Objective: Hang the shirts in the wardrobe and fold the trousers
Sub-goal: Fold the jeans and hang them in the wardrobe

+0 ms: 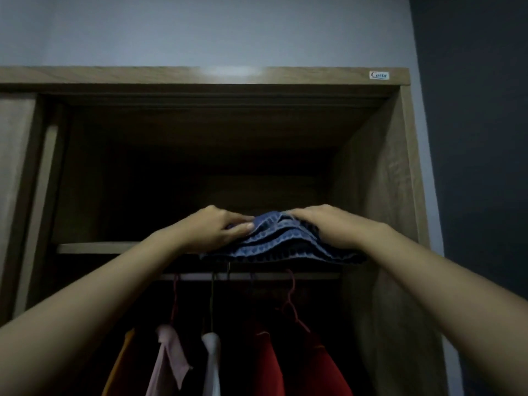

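Folded blue denim trousers (281, 242) lie at the front edge of the wardrobe's upper shelf (94, 247), slightly overhanging it. My left hand (220, 228) grips their left end, thumb on top and fingers tucked under. My right hand (323, 224) covers the right end, fingers curled over the fabric. Below the shelf, a rail (257, 276) carries hangers with several shirts: an orange one (120, 364), a pink one (168, 355), a white one (212, 364) and a red one (303, 364).
The wardrobe's right side panel (383, 195) stands close to the trousers. A sliding door (17, 181) covers the left part. The shelf compartment behind the trousers is dark and deep. A dark wall (480, 138) lies to the right.
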`<action>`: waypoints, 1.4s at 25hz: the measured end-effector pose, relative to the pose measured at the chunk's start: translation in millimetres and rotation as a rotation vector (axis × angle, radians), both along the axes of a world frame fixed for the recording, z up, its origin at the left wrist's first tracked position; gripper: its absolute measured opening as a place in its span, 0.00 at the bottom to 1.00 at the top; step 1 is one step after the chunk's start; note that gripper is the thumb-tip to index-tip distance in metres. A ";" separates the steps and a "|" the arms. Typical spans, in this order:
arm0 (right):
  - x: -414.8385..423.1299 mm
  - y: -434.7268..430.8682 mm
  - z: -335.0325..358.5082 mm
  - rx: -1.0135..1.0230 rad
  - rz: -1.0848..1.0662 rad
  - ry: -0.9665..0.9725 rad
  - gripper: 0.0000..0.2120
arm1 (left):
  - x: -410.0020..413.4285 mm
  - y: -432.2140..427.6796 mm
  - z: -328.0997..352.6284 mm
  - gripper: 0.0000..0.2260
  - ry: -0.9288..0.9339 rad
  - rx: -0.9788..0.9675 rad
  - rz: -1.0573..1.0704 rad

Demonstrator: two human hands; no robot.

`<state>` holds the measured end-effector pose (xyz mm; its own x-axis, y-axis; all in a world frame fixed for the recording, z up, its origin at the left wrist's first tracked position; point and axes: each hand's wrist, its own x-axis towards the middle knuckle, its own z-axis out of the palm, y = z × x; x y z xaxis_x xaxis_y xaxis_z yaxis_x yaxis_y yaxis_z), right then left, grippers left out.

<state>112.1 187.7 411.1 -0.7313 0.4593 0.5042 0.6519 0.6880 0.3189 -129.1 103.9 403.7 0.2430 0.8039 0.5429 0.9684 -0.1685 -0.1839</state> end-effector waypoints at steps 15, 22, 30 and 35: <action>30.2 -7.5 -35.9 0.287 -0.066 -0.186 0.45 | -50.3 12.9 -43.1 0.34 0.687 0.592 -0.175; 37.5 -8.4 -17.5 0.375 -0.100 -0.217 0.33 | -64.1 12.2 -17.4 0.23 0.657 0.536 -0.288; 36.2 24.1 43.3 0.365 -0.337 -0.135 0.28 | -32.2 44.2 27.1 0.31 0.481 0.491 -0.110; 37.5 48.8 4.7 0.264 -0.419 -0.221 0.27 | -10.9 56.5 9.0 0.27 0.524 0.214 0.017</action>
<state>149.6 236.5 415.8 -0.6145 0.6128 0.4968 0.7508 0.2611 0.6067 -140.1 160.4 412.7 0.5119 0.6952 0.5047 0.7410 -0.0601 -0.6688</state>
